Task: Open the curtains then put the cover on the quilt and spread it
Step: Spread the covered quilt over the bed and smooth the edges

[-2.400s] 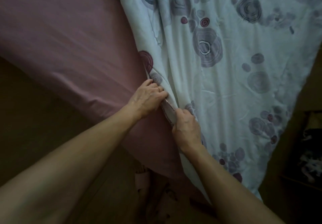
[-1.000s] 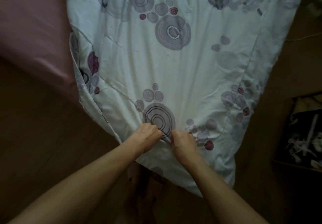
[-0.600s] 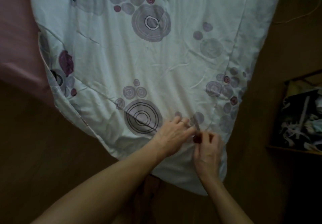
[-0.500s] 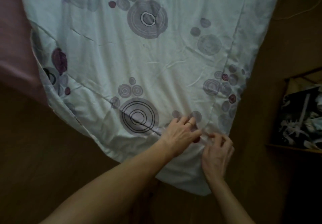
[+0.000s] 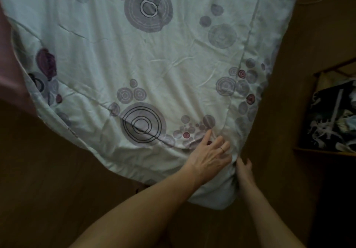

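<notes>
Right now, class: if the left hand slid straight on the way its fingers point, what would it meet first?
The left hand lies on the cover, fingers pointing up and right. It would likely meet the small printed circles first, then the seam.

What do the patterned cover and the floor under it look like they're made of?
The cover: thin woven fabric, probably cotton, matte, pale with printed purple and grey circles; it creases finely and drapes softly. The floor: looks like brown wood or laminate with a smooth, dull finish, though the dim light hides any grain, so that's uncertain.
</notes>
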The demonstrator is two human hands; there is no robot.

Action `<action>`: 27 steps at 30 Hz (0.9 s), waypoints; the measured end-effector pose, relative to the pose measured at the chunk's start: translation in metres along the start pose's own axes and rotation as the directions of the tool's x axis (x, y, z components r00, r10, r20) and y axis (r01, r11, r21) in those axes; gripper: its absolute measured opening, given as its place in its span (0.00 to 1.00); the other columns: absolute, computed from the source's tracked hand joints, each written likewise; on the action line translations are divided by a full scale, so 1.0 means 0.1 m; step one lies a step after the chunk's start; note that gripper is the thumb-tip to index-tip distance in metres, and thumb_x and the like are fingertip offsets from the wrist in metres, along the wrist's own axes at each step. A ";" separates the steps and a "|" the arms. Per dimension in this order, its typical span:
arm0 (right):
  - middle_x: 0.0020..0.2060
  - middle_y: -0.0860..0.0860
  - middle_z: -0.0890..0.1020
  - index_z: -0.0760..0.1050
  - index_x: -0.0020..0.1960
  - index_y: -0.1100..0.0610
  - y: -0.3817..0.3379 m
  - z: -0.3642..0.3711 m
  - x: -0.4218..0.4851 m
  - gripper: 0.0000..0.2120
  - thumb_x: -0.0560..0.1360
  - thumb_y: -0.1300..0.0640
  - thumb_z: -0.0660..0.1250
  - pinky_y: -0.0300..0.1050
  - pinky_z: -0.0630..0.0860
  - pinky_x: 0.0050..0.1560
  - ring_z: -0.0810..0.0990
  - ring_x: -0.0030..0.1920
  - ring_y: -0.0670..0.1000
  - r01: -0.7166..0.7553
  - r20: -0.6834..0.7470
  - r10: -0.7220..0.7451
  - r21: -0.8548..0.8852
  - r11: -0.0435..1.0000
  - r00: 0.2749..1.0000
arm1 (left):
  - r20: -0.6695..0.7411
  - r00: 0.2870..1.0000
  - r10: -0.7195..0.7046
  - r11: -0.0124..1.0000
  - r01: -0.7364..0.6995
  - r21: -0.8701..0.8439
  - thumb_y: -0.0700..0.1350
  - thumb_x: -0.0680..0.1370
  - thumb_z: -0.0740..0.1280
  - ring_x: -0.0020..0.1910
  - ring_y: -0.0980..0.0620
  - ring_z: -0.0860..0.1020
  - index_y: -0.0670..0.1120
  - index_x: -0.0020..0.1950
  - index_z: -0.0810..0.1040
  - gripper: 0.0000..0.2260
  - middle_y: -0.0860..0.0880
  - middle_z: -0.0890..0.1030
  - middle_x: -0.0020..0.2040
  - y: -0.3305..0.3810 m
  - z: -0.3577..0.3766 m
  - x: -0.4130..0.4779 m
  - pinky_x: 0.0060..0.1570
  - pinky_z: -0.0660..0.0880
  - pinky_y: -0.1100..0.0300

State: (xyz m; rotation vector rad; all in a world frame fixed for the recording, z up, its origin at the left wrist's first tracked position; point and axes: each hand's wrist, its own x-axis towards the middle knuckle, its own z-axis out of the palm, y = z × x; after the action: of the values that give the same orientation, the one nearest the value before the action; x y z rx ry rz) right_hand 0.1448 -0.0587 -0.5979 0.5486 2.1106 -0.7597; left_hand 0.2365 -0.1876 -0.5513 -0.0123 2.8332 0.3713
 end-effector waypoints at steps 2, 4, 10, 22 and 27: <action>0.69 0.59 0.70 0.58 0.74 0.49 0.00 -0.08 -0.10 0.32 0.75 0.44 0.67 0.56 0.73 0.60 0.72 0.64 0.62 0.087 -0.057 -0.089 -0.038 0.996 0.994 | 0.015 1.000 0.012 1.000 -0.012 -0.007 0.47 0.79 0.59 0.73 0.40 0.56 0.49 0.72 0.64 0.21 0.42 0.61 0.72 0.07 0.04 0.02 0.72 0.44 0.36; 0.65 0.55 0.73 0.61 0.69 0.45 0.00 -0.15 -0.25 0.27 0.74 0.46 0.68 0.53 0.75 0.53 0.74 0.61 0.59 0.247 -0.113 -0.261 -0.124 0.961 0.959 | 0.038 0.999 0.000 1.000 0.001 -0.028 0.48 0.79 0.58 0.75 0.41 0.52 0.50 0.75 0.60 0.24 0.42 0.57 0.75 0.14 0.07 0.05 0.71 0.39 0.37; 0.57 0.48 0.69 0.63 0.69 0.44 0.23 -0.33 -0.45 0.24 0.76 0.59 0.64 0.33 0.67 0.47 0.70 0.52 0.45 0.613 0.115 -0.632 -0.426 0.666 0.766 | 0.079 0.994 -0.070 0.996 0.074 -0.047 0.52 0.79 0.58 0.77 0.41 0.42 0.50 0.77 0.47 0.30 0.43 0.46 0.78 0.25 0.14 0.09 0.70 0.35 0.35; 0.63 0.60 0.73 0.39 0.77 0.41 0.80 -0.64 -0.36 0.32 0.81 0.51 0.55 0.53 0.72 0.59 0.76 0.60 0.61 0.214 0.131 -0.190 -0.817 0.535 0.973 | 0.344 0.939 -0.028 0.986 -0.030 0.163 0.58 0.76 0.63 0.72 0.36 0.30 0.54 0.78 0.46 0.36 0.46 0.39 0.78 0.58 0.25 0.13 0.64 0.32 0.28; 0.66 0.58 0.69 0.51 0.74 0.38 0.85 -0.50 -0.47 0.30 0.80 0.60 0.56 0.49 0.76 0.54 0.74 0.59 0.58 0.383 0.255 -0.286 -0.572 0.725 0.924 | 0.305 0.952 0.018 0.986 -0.068 0.152 0.57 0.76 0.64 0.73 0.38 0.32 0.52 0.78 0.49 0.35 0.45 0.40 0.78 0.50 0.26 0.09 0.65 0.33 0.29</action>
State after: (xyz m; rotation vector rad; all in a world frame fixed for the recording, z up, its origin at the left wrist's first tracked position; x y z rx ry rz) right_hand 0.1969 0.0313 -0.5632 -0.2548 2.1747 -0.2401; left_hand 0.2332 -0.1326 -0.5656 0.1292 2.5516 0.1369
